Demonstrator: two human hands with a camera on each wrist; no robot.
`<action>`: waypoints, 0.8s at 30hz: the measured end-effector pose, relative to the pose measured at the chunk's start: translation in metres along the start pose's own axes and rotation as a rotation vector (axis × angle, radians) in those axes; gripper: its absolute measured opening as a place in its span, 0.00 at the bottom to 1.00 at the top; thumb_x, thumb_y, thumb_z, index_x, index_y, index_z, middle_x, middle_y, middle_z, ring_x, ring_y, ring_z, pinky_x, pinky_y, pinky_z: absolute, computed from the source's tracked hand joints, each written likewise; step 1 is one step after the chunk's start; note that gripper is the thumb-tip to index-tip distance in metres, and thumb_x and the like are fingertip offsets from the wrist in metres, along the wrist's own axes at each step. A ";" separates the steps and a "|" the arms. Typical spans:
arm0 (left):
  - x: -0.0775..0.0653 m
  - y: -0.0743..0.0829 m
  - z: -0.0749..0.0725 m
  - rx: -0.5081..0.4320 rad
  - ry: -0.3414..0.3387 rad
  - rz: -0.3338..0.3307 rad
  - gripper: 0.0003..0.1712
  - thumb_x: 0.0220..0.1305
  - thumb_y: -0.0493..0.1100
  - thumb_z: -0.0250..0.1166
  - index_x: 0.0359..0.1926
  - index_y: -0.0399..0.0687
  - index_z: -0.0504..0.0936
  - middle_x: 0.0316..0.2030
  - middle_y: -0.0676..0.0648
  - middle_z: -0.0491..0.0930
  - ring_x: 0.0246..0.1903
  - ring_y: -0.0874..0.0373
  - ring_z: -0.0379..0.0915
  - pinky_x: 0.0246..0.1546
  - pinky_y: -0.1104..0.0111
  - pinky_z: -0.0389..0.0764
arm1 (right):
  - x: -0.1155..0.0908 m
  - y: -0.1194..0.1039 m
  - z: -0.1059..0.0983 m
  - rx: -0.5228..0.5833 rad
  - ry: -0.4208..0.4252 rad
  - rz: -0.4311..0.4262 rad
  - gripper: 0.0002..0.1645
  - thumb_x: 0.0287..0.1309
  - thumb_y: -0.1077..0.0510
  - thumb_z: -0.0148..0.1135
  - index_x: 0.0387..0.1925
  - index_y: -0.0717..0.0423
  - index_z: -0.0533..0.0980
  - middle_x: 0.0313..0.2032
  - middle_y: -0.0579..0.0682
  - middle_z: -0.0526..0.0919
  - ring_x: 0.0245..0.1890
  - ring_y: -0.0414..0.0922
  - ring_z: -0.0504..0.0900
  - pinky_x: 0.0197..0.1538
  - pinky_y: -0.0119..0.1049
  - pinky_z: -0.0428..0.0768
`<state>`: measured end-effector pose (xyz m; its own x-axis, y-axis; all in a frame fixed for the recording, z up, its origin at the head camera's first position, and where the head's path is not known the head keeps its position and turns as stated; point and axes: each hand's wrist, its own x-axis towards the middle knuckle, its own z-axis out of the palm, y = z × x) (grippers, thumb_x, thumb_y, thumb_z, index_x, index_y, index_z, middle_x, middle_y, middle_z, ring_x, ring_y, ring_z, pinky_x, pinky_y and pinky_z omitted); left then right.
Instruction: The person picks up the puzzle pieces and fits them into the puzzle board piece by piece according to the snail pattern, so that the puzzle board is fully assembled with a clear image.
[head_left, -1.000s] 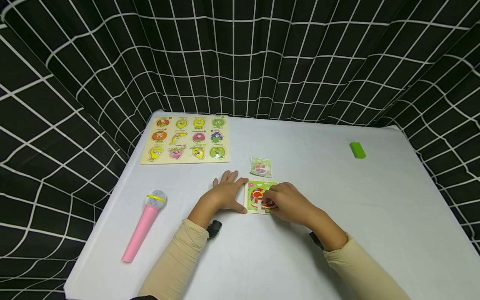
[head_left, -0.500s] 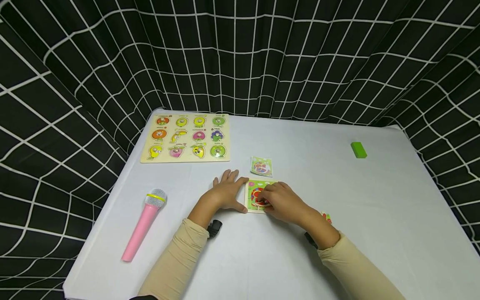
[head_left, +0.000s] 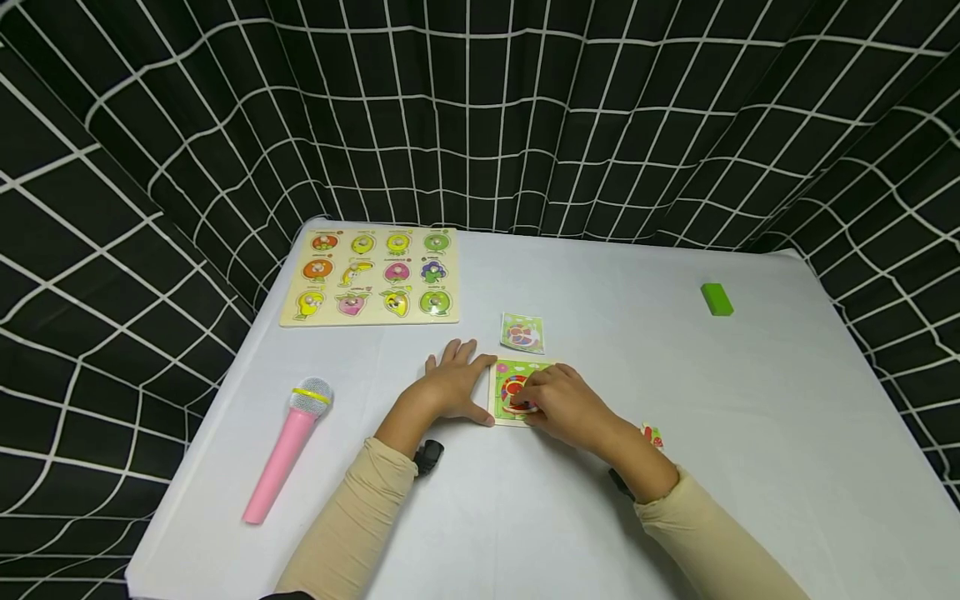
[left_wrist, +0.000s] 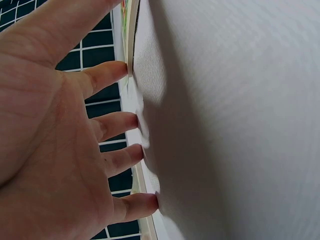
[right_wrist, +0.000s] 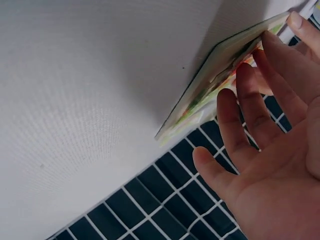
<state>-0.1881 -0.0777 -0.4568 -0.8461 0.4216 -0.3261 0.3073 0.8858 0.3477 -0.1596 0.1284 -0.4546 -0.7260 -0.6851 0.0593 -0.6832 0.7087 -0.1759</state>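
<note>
A small square jigsaw puzzle (head_left: 503, 410) in a pale wooden tray, with a red snail-like picture on green, lies between my hands. My left hand (head_left: 448, 390) is spread flat on its left side, thumb and index finger touching the tray's edge. In the left wrist view the fingers (left_wrist: 122, 160) are straight and rest on the table. Over the right half of the puzzle, my right hand (head_left: 568, 406) bends its fingers and pinches a puzzle piece, mostly hidden under the fingertips. The right wrist view shows the fingertips against the tilted-looking tray (right_wrist: 200, 95).
Behind the puzzle lies a picture card (head_left: 522, 332). A loose red-and-green piece (head_left: 652, 435) sits by the right forearm. Farther off are a wooden fruit puzzle board (head_left: 371, 277), a pink toy microphone (head_left: 288, 450) and a green block (head_left: 717, 300).
My right hand has shifted slightly left over the puzzle, and the pale gap at its lower part is no longer visible. The loose piece by the forearm has come into view. My left hand stays put.
</note>
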 end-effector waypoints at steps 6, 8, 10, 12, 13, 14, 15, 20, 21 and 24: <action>0.001 0.001 0.001 -0.004 -0.007 -0.002 0.55 0.36 0.65 0.71 0.67 0.61 0.56 0.69 0.43 0.44 0.68 0.44 0.34 0.59 0.40 0.46 | -0.005 0.001 -0.004 -0.001 -0.014 -0.004 0.16 0.39 0.55 0.72 0.36 0.44 0.82 0.38 0.42 0.82 0.44 0.44 0.76 0.56 0.55 0.64; 0.001 0.001 0.001 -0.008 -0.013 -0.005 0.55 0.37 0.64 0.71 0.67 0.61 0.56 0.69 0.43 0.44 0.68 0.44 0.33 0.59 0.40 0.46 | -0.008 0.001 -0.005 0.012 -0.034 -0.009 0.16 0.39 0.56 0.72 0.36 0.44 0.82 0.39 0.42 0.81 0.45 0.44 0.76 0.56 0.54 0.64; 0.000 0.001 0.001 -0.011 -0.014 -0.010 0.56 0.36 0.64 0.71 0.67 0.61 0.56 0.69 0.43 0.44 0.68 0.44 0.33 0.59 0.40 0.46 | -0.011 0.001 -0.006 0.025 -0.053 -0.022 0.15 0.41 0.56 0.71 0.36 0.45 0.82 0.41 0.43 0.80 0.46 0.44 0.75 0.56 0.52 0.64; 0.000 0.000 0.002 -0.007 -0.011 -0.015 0.56 0.36 0.65 0.71 0.67 0.62 0.56 0.69 0.43 0.44 0.68 0.44 0.33 0.59 0.40 0.46 | -0.015 0.002 -0.007 0.041 -0.061 -0.033 0.15 0.42 0.55 0.70 0.37 0.46 0.82 0.42 0.43 0.79 0.47 0.44 0.75 0.56 0.49 0.65; 0.000 0.000 0.002 -0.007 -0.009 -0.015 0.56 0.36 0.65 0.71 0.67 0.62 0.56 0.69 0.44 0.44 0.68 0.44 0.33 0.59 0.40 0.46 | -0.017 0.004 -0.008 0.046 -0.059 -0.035 0.15 0.42 0.55 0.70 0.37 0.46 0.82 0.42 0.43 0.79 0.47 0.44 0.75 0.56 0.48 0.65; 0.001 0.000 0.003 -0.008 -0.005 -0.014 0.56 0.35 0.65 0.72 0.67 0.62 0.56 0.69 0.44 0.44 0.68 0.44 0.33 0.59 0.40 0.46 | -0.020 0.005 -0.009 0.049 -0.052 -0.034 0.16 0.42 0.55 0.70 0.38 0.47 0.82 0.42 0.43 0.79 0.47 0.44 0.75 0.56 0.48 0.65; 0.001 -0.001 0.003 -0.006 -0.002 -0.012 0.56 0.35 0.65 0.72 0.67 0.62 0.56 0.69 0.44 0.44 0.68 0.44 0.33 0.59 0.39 0.46 | -0.023 0.007 -0.011 0.057 -0.044 -0.026 0.16 0.42 0.54 0.70 0.38 0.47 0.81 0.42 0.43 0.79 0.47 0.43 0.74 0.55 0.47 0.65; 0.001 -0.001 0.005 -0.009 0.006 -0.002 0.56 0.35 0.65 0.72 0.67 0.62 0.56 0.69 0.44 0.44 0.68 0.44 0.33 0.59 0.39 0.46 | -0.050 0.029 -0.021 0.052 -0.015 0.038 0.23 0.38 0.53 0.73 0.41 0.51 0.80 0.41 0.44 0.80 0.46 0.44 0.75 0.53 0.47 0.68; 0.002 -0.001 0.005 -0.012 0.008 -0.001 0.56 0.35 0.64 0.72 0.67 0.62 0.56 0.69 0.44 0.44 0.68 0.44 0.33 0.59 0.39 0.46 | -0.056 0.034 -0.023 0.053 -0.014 0.059 0.24 0.38 0.54 0.73 0.42 0.52 0.79 0.41 0.45 0.80 0.46 0.45 0.75 0.53 0.47 0.68; 0.002 -0.002 0.004 -0.011 0.008 0.002 0.56 0.35 0.64 0.72 0.67 0.61 0.56 0.69 0.43 0.43 0.68 0.44 0.32 0.59 0.39 0.45 | -0.077 0.049 -0.029 0.059 -0.019 0.124 0.27 0.35 0.55 0.74 0.44 0.54 0.79 0.42 0.47 0.80 0.45 0.47 0.76 0.51 0.49 0.70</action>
<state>-0.1883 -0.0778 -0.4615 -0.8487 0.4219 -0.3188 0.3045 0.8828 0.3578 -0.1394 0.2205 -0.4388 -0.8028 -0.5961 0.0151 -0.5819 0.7777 -0.2378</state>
